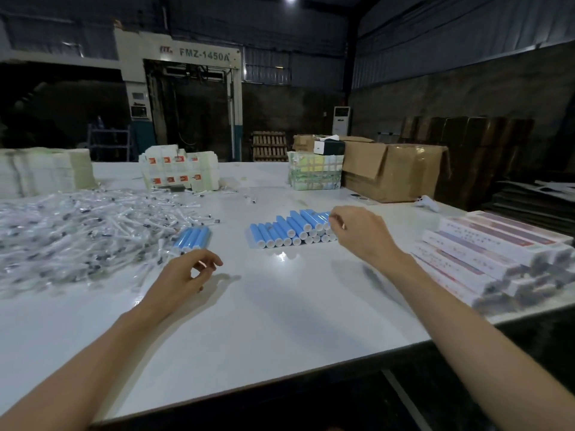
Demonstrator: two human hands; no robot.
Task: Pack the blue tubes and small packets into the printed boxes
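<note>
Right hand (357, 233) at tube stack (289, 230), centre of table (280, 312); grip unclear. Left hand (189, 272) loosely curled, empty. Risk: pulling a top tube rolls the stack.

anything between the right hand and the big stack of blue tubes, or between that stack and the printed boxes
Nothing visible. The right hand is at the right end of the blue tube stack. Between the stack and the printed boxes there is only bare table, crossed by the person's own right forearm.

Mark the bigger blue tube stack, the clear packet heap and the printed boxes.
Blue tube stack (286, 228): head view, tube side.
Clear packet heap (77, 231): head view, middle.
Printed boxes (497, 234): head view, top face.
</note>
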